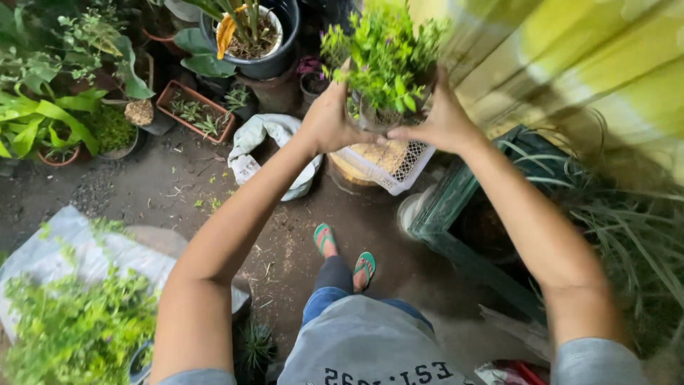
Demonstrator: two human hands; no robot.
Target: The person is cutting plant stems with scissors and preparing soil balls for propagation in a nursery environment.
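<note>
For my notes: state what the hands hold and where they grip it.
Both hands, left and right, hold a small potted plant by opposite sides of its pot.

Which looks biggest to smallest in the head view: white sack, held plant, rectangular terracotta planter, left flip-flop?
1. White sack and held plant, gripped by the left hand and right hand: about alike, and the plant is raised nearer the camera, so unranked.
2. Rectangular terracotta planter.
3. Left flip-flop.

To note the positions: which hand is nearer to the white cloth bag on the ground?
Left. The left hand holds the plant pot almost above the bag; the right hand grips the pot's far side.
</note>
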